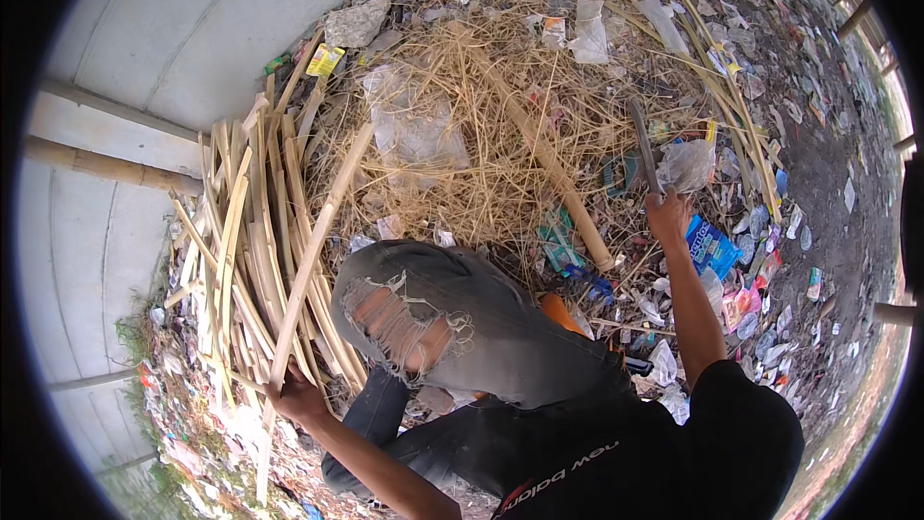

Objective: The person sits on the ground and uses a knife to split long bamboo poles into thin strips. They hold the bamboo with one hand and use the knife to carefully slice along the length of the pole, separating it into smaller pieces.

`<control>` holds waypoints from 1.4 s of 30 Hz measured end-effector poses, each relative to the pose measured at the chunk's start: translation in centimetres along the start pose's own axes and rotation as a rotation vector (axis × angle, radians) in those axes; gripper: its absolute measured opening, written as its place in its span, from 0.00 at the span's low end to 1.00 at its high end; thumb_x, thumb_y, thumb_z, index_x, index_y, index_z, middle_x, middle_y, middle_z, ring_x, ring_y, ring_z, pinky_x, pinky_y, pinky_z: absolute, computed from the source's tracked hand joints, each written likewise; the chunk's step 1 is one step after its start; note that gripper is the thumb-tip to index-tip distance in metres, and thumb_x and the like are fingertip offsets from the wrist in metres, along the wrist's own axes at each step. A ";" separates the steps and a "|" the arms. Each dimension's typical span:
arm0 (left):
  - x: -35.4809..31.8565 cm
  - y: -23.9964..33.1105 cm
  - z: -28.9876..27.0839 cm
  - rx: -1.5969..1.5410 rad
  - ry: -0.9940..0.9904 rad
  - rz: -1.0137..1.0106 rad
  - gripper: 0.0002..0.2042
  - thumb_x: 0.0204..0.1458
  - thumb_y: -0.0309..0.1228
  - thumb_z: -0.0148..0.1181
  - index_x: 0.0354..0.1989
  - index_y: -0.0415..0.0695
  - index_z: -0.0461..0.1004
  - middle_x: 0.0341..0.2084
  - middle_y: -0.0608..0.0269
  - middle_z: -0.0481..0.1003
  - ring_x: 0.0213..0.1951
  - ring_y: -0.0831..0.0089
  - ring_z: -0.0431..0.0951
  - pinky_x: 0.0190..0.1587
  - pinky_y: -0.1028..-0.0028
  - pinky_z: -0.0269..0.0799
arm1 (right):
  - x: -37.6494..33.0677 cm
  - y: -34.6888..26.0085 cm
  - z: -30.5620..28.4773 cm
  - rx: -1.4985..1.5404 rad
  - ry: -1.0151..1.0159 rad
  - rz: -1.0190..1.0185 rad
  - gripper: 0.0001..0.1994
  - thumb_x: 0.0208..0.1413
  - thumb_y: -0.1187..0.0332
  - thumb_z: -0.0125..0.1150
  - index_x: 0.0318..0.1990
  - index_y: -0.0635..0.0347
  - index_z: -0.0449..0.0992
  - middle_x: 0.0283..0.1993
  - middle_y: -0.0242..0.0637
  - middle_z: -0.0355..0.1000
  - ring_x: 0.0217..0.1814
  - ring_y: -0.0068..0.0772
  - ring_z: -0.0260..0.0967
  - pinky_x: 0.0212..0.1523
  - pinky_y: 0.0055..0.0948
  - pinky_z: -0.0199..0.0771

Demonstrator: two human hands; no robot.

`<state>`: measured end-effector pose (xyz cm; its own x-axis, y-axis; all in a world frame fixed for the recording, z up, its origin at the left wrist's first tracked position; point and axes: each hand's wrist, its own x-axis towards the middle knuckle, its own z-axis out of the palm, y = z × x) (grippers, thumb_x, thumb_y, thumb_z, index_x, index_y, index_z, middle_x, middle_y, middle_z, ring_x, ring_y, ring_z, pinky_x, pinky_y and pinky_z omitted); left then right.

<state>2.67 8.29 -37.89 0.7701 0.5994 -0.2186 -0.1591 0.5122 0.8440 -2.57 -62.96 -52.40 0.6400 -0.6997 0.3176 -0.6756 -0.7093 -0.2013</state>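
Note:
My left hand (298, 395) grips the near end of a long split bamboo strip (318, 231) that slants up across a pile of similar strips (241, 250). My right hand (667, 215) is raised at the right and holds a long dark blade (643, 144) pointing away from me. A thicker bamboo pole (549, 159) lies on dry straw (462, 125) between the two hands. My knee in torn grey jeans (423, 313) sits in the middle, below the straw.
Plastic wrappers and litter (741, 260) cover the dirt at the right and far side. A curved concrete wall (164, 29) with a bamboo rail (106, 166) bounds the left. An orange object (561, 313) shows beside my knee.

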 end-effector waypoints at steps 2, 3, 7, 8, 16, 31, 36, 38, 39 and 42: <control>-2.1 -0.3 -1.1 -0.220 -0.060 -0.050 0.27 0.69 0.43 0.45 0.61 0.27 0.63 0.50 0.40 0.74 0.50 0.56 0.79 0.53 0.70 0.85 | -0.4 -1.0 1.6 0.074 0.016 -0.175 0.16 0.56 0.58 0.62 0.41 0.63 0.81 0.41 0.52 0.78 0.44 0.59 0.76 0.48 0.53 0.76; -2.8 -0.6 -1.6 -0.274 -0.113 -0.029 0.26 0.69 0.41 0.48 0.62 0.27 0.62 0.50 0.39 0.74 0.50 0.56 0.79 0.55 0.69 0.85 | -0.5 -1.9 2.5 0.260 -0.113 -0.226 0.16 0.55 0.59 0.62 0.43 0.63 0.80 0.43 0.53 0.78 0.46 0.59 0.76 0.49 0.54 0.76; -5.2 -0.9 -3.6 -0.433 -0.074 -0.005 0.24 0.69 0.39 0.49 0.62 0.28 0.63 0.49 0.39 0.75 0.49 0.56 0.80 0.54 0.70 0.85 | -6.3 -9.4 2.6 0.237 -0.936 -0.297 0.13 0.54 0.66 0.61 0.48 0.54 0.78 0.47 0.46 0.79 0.51 0.57 0.77 0.50 0.50 0.77; -5.7 -0.5 -3.6 -0.463 -0.097 -0.082 0.25 0.69 0.41 0.50 0.61 0.28 0.64 0.48 0.40 0.75 0.50 0.56 0.79 0.55 0.69 0.84 | -8.4 -10.6 1.9 0.134 -0.993 -0.311 0.12 0.54 0.66 0.63 0.46 0.56 0.78 0.47 0.48 0.79 0.50 0.57 0.78 0.48 0.49 0.79; -11.5 0.7 4.6 -0.182 -0.045 0.113 0.26 0.72 0.45 0.41 0.67 0.36 0.61 0.59 0.51 0.70 0.54 0.65 0.74 0.58 0.75 0.78 | -15.9 -7.1 5.2 -0.086 -0.973 -0.293 0.15 0.60 0.65 0.58 0.53 0.59 0.70 0.43 0.58 0.76 0.50 0.61 0.76 0.51 0.54 0.75; -15.8 0.8 6.5 -0.301 -0.052 0.190 0.30 0.70 0.50 0.45 0.69 0.38 0.59 0.63 0.50 0.67 0.58 0.61 0.75 0.59 0.73 0.79 | 9.1 -29.9 -15.2 1.566 -0.528 -0.123 0.09 0.69 0.65 0.54 0.47 0.61 0.72 0.32 0.32 0.71 0.25 0.23 0.65 0.32 0.29 0.72; -18.4 1.9 7.7 -0.330 0.035 0.161 0.31 0.69 0.52 0.45 0.70 0.39 0.58 0.62 0.47 0.68 0.55 0.62 0.78 0.52 0.77 0.82 | 9.5 -40.7 -27.3 1.540 -1.074 -0.484 0.12 0.65 0.61 0.61 0.48 0.60 0.73 0.32 0.29 0.68 0.19 0.12 0.56 0.21 0.21 0.62; -19.4 1.9 6.9 -0.324 0.031 0.128 0.32 0.69 0.52 0.45 0.70 0.39 0.57 0.62 0.46 0.67 0.55 0.63 0.77 0.49 0.79 0.83 | 8.4 -44.6 -28.4 1.338 -1.190 -0.594 0.16 0.63 0.57 0.65 0.46 0.62 0.75 0.35 0.31 0.70 0.18 0.12 0.55 0.19 0.23 0.61; -20.1 2.1 7.5 -0.346 0.080 0.106 0.32 0.69 0.53 0.45 0.71 0.40 0.57 0.61 0.47 0.69 0.53 0.63 0.79 0.42 0.80 0.85 | 7.8 -46.3 -28.2 1.265 -1.240 -0.616 0.17 0.62 0.56 0.67 0.44 0.63 0.76 0.32 0.31 0.70 0.17 0.13 0.55 0.19 0.24 0.61; -21.5 0.8 7.2 -0.378 0.034 0.038 0.31 0.69 0.52 0.44 0.71 0.42 0.56 0.60 0.48 0.70 0.51 0.62 0.81 0.39 0.78 0.85 | 6.1 -48.7 -24.8 1.275 -1.252 -0.604 0.18 0.61 0.54 0.68 0.37 0.63 0.77 0.25 0.29 0.68 0.16 0.15 0.56 0.19 0.26 0.62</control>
<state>-9.59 -8.64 -29.03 0.7393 0.6390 -0.2124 -0.4084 0.6762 0.6131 25.22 -30.56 -17.70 0.9144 0.4017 -0.0508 -0.0247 -0.0698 -0.9973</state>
